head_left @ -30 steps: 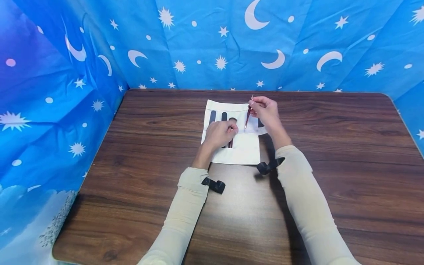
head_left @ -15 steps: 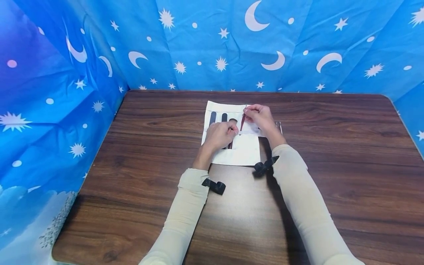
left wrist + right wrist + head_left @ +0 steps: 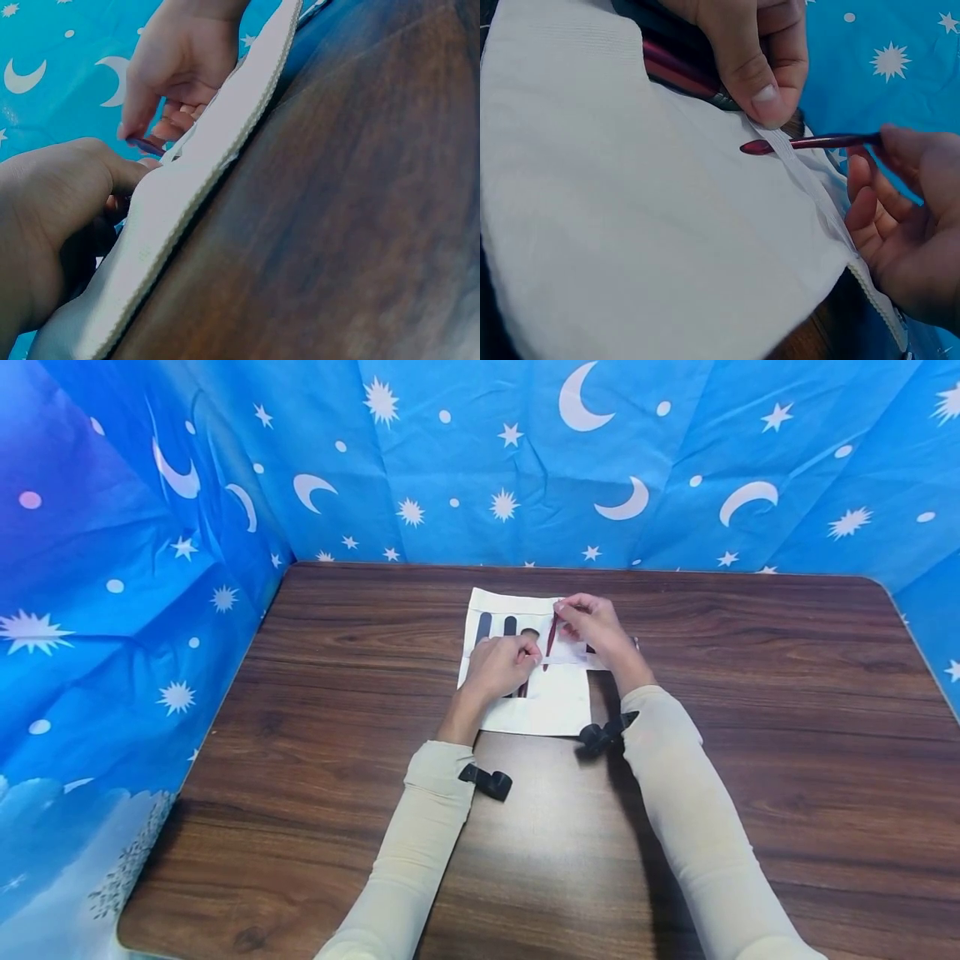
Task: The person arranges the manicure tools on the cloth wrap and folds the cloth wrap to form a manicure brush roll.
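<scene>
A white fabric brush roll [image 3: 536, 714] lies unfolded on the table. My right hand [image 3: 597, 625] pinches a thin, dark red makeup brush [image 3: 825, 141] near its far end. In the right wrist view the brush's pointed handle end passes under the roll's white elastic band [image 3: 817, 196]. My left hand [image 3: 498, 667] pinches that band between thumb and finger, beside the brush. Under and beside the left hand, a fuller brush with brown bristles [image 3: 530, 633] and two dark, round-ended tools [image 3: 510, 625] sit in the roll; their middles are hidden.
The roll rests on a dark wooden table [image 3: 315, 710], toward its far edge. A blue curtain [image 3: 465, 460] with moons and stars hangs behind and to the left. A dark item [image 3: 591, 649] shows at the roll's right side, partly behind my right hand.
My right hand has moved left and nearer with the thin brush, and the brush's handle end has slid under the band. My left hand has stayed in place.
</scene>
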A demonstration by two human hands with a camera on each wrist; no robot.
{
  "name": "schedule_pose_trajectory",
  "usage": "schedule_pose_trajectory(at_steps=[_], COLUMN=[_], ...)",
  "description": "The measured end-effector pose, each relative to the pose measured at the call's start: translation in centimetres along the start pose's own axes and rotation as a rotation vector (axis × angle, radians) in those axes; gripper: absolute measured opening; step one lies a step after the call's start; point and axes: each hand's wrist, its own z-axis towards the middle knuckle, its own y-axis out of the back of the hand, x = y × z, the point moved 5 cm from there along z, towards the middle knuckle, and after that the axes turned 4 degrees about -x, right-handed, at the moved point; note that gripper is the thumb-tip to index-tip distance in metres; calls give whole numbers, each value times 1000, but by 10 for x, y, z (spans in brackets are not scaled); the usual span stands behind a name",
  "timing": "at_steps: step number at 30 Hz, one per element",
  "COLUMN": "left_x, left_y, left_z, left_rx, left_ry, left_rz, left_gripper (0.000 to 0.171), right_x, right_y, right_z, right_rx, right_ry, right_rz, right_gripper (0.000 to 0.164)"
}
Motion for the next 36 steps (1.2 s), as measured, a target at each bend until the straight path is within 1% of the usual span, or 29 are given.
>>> schedule_pose_trajectory(at_steps=[2, 5, 8, 12, 16, 19, 21, 24, 27, 29, 32, 36], left_x=[0, 0, 1, 1, 1, 1, 1, 0, -1, -2, -4, -12], left_y=[0, 0, 1, 1, 0, 0, 0, 0, 0, 0, 0, 0], left_z=[0, 0, -1, -1, -1, -1, -1, 0, 0, 0, -1, 0], left_rx=[0, -1, -3, -8, -11, -11, -9, -6, -4, -6, -22, -53], left_ry=[0, -2, 2, 5, -3, -7, -8, -8, -4, 0, -5, -54], left_rz=[3, 3, -10, -25, -31, -30, -28, -22, -16, -12, -16, -50], left_gripper=[12, 13, 13, 14, 14, 14, 14, 14, 14, 14, 14, 17], right_x=[0, 0, 1, 3, 6, 7, 7, 7, 8, 9, 10, 11], right_y=[0, 1, -1, -3, -4, -6, -6, -4, 1, 8, 21, 39], right_z=[0, -3, -8, -15, -21, -24, -24, -25, -26, -28, -33, -41], right_rx=[-12, -2, 70, 161, 203, 220, 223, 204, 183, 159, 109, 51], right_ry=[2, -12, -36, -62, -35, 0, 13, 7, 16, 39, 87, 133], right_rz=[-44, -154, -275, -394, -506, -553, -564, -570, -571, -554, -496, -399], right_gripper=[11, 17, 22, 22, 24, 26, 26, 25, 27, 28, 29, 32])
